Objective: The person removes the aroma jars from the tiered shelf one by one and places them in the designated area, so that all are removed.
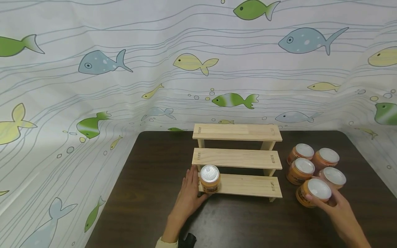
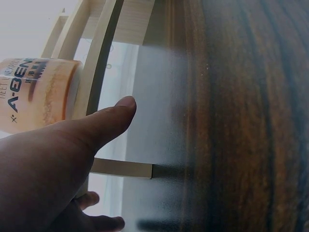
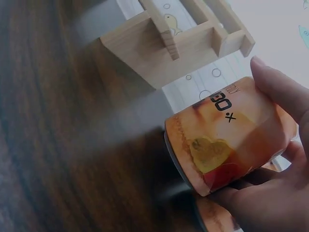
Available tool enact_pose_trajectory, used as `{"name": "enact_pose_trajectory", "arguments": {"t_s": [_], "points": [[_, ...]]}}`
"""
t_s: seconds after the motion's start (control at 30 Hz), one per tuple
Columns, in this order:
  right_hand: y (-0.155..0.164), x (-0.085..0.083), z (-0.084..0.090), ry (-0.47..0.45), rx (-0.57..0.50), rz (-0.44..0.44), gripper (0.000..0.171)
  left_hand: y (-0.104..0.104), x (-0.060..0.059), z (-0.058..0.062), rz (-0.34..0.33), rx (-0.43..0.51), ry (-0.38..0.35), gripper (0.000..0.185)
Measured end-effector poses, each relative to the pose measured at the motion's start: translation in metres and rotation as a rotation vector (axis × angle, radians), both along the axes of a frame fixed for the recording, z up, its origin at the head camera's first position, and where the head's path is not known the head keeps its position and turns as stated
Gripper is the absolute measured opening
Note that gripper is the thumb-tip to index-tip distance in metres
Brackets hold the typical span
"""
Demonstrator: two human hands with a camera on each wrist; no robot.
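A three-step wooden shelf (image 1: 237, 158) stands mid-table. An orange can with a silver lid (image 1: 210, 178) sits at the left end of its lowest step. My left hand (image 1: 195, 186) lies just left of that can with fingers straight along the shelf end. In the left wrist view the thumb (image 2: 111, 118) points straight out, apart from the can (image 2: 38, 94). My right hand (image 1: 322, 201) grips an orange can with a white lid (image 1: 314, 192) at the front right. The right wrist view shows that can (image 3: 227, 135) tilted, with fingers (image 3: 280, 92) curled round it.
Several more orange cans with white lids (image 1: 310, 163) cluster right of the shelf on the dark wooden table (image 1: 149, 193). A fish-patterned cloth (image 1: 93, 86) rises behind and to the left. The upper two steps carry nothing.
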State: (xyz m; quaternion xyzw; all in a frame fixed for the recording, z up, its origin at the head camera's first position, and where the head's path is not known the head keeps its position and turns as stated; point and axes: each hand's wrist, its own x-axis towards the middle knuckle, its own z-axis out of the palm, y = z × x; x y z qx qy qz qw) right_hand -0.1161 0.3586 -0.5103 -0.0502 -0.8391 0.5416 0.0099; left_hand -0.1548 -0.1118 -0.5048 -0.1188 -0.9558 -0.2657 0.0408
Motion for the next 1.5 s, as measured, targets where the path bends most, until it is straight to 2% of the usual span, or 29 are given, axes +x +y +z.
{"name": "enact_pose_trajectory", "arguments": {"t_s": [0.27, 0.6, 0.7, 0.77, 0.87, 0.97, 1.03, 1.13, 1.27, 1.5], "points": [[-0.001, 0.000, -0.006, 0.005, 0.028, 0.006, 0.081, 0.000, 0.001, 0.001, -0.002, -0.002, 0.010, 0.110], [-0.001, 0.001, -0.009, -0.027, 0.008, 0.001, 0.079, 0.000, 0.002, 0.000, -0.002, 0.002, 0.003, 0.109], [0.000, 0.001, -0.009, -0.004, -0.007, 0.015, 0.079, 0.000, 0.002, 0.000, -0.003, 0.005, 0.004, 0.110], [0.000, 0.002, -0.008, 0.060, -0.060, 0.031, 0.079, 0.001, 0.002, -0.001, -0.005, 0.006, -0.002, 0.110], [-0.001, 0.001, -0.001, 0.213, -0.272, 0.087, 0.081, 0.001, 0.002, -0.001, -0.008, 0.009, -0.006, 0.110], [-0.003, 0.000, 0.015, 0.355, -0.476, 0.192, 0.080, 0.001, 0.002, -0.001, -0.006, 0.013, -0.007, 0.110], [-0.006, 0.000, 0.029, 0.413, -0.542, 0.252, 0.078, 0.001, 0.002, -0.001, -0.003, 0.012, -0.005, 0.110], [-0.012, 0.002, 0.048, 0.442, -0.519, 0.276, 0.079, 0.001, 0.001, -0.001, -0.003, 0.011, -0.002, 0.111], [-0.025, 0.004, 0.062, 0.388, -0.423, 0.280, 0.079, 0.000, 0.001, -0.001, -0.007, 0.015, -0.009, 0.111], [-0.071, 0.001, 0.061, 0.274, -0.295, 0.496, 0.077, -0.001, 0.001, 0.001, -0.010, 0.010, -0.007, 0.111]]}}
